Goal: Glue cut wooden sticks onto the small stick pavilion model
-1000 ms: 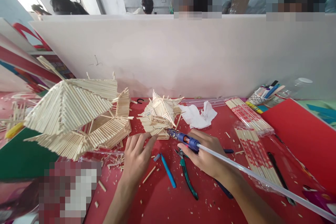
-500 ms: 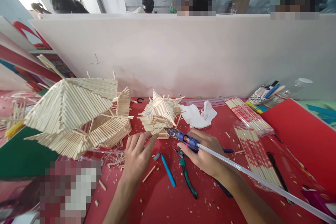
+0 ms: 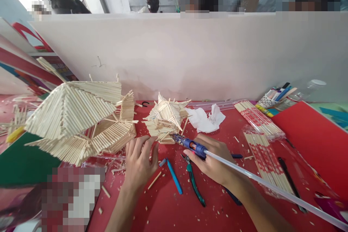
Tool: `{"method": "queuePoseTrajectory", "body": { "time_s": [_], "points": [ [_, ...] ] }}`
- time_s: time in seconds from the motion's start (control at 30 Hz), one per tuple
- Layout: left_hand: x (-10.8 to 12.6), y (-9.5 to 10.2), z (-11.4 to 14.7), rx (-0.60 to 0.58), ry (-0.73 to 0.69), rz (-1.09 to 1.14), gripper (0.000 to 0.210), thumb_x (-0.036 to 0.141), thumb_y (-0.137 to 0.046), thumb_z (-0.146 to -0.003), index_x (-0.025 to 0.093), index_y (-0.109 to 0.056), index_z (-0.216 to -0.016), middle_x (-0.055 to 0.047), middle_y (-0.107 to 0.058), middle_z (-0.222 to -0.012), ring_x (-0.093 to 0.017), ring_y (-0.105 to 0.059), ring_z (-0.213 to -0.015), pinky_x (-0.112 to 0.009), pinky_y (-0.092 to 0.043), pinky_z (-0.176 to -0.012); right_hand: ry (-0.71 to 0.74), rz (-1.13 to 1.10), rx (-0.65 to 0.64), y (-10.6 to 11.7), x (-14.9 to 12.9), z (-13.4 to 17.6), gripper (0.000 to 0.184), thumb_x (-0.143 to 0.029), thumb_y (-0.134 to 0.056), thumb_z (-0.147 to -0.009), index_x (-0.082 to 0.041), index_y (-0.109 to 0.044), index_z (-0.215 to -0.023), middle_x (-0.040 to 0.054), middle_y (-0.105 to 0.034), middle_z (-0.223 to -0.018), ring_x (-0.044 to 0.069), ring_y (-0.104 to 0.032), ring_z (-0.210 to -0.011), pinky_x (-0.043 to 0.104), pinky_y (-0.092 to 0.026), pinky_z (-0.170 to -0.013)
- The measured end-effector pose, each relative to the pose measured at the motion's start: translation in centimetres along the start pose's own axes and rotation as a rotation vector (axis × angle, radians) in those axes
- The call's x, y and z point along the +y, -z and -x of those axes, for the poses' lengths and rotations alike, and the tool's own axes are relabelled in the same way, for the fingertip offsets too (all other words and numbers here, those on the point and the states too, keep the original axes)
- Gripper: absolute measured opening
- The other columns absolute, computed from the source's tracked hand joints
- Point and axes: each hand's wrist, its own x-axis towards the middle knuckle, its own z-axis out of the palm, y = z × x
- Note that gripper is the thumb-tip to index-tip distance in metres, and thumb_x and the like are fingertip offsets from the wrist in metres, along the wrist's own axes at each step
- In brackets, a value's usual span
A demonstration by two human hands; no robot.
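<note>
My right hand [image 3: 213, 154] is wrapped round a dark blue hot glue gun [image 3: 190, 144], with a long translucent glue stick [image 3: 261, 181] running out of its back. The gun's nozzle points left, at the front lower edge of a small pagoda model [image 3: 165, 116] made of thin wooden sticks. Just left of the nozzle, my left hand [image 3: 141, 159] hovers near the model's front with fingers bent and thumb apart; no held thing shows. A larger stick model with a sloped roof [image 3: 73, 108] stands to the left. Below the gun lie green-handled cutting pliers [image 3: 193, 183] and a blue pen-shaped tool [image 3: 174, 175].
Crumpled white tissue [image 3: 206, 117] lies right of the small model. Farther right are packs of wooden sticks [image 3: 268, 163], a pen holder [image 3: 268, 98] and a red board [image 3: 312, 141]. Stick scraps litter the red table [image 3: 163, 214]. A white partition [image 3: 176, 50] stands behind; people are beyond it.
My left hand has drawn slightly back and left from the small model's front edge. My right hand and the glue gun stay almost in place.
</note>
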Motion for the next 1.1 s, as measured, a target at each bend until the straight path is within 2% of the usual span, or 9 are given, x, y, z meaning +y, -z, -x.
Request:
{"method": "queuePoseTrajectory", "body": {
  "time_s": [0.17, 0.47, 0.7, 1.1],
  "points": [
    [0.17, -0.70, 0.05, 0.001, 0.009, -0.038, 0.009, 0.016, -0.064, -0.096, 0.021, -0.065, -0.104, -0.006, -0.069, -0.093, -0.021, -0.057, -0.085, -0.035, -0.041, -0.081, -0.014, -0.014, -0.010, -0.19, -0.14, 0.04, 0.046, -0.052, -0.048, -0.105, -0.021, -0.055, -0.072, 0.0003, -0.057, -0.071, 0.015, -0.054, -0.060, 0.029, -0.031, -0.055],
    [0.38, -0.89, 0.00, 0.010, 0.015, -0.039, 0.008, 0.014, -0.064, -0.095, 0.020, -0.066, -0.100, -0.006, -0.069, -0.093, -0.020, -0.056, -0.083, -0.035, -0.040, -0.080, -0.022, -0.016, -0.001, -0.20, -0.29, -0.04, 0.046, -0.052, -0.048, -0.105, -0.021, -0.056, -0.071, 0.0004, -0.057, -0.070, 0.014, -0.053, -0.058, 0.029, -0.030, -0.054],
    [0.08, -0.85, 0.35, 0.004, -0.046, -0.035, 0.023, 0.008, -0.065, -0.093, 0.021, -0.067, -0.112, -0.007, -0.069, -0.098, -0.021, -0.055, -0.085, -0.035, -0.040, -0.080, -0.019, -0.017, 0.001, -0.08, -0.15, -0.05, 0.045, -0.052, -0.049, -0.105, -0.021, -0.055, -0.072, 0.0005, -0.057, -0.070, 0.014, -0.053, -0.059, 0.028, -0.030, -0.055],
    [0.04, -0.72, 0.38, -0.008, -0.068, -0.036, 0.032, 0.003, -0.062, -0.090, 0.023, -0.072, -0.112, -0.008, -0.068, -0.102, -0.022, -0.056, -0.090, -0.036, -0.040, -0.081, -0.018, -0.007, 0.009, -0.06, 0.08, -0.08, 0.043, -0.050, -0.050, -0.104, -0.022, -0.056, -0.072, 0.0012, -0.058, -0.071, 0.015, -0.055, -0.061, 0.029, -0.030, -0.055]
  ]
}}
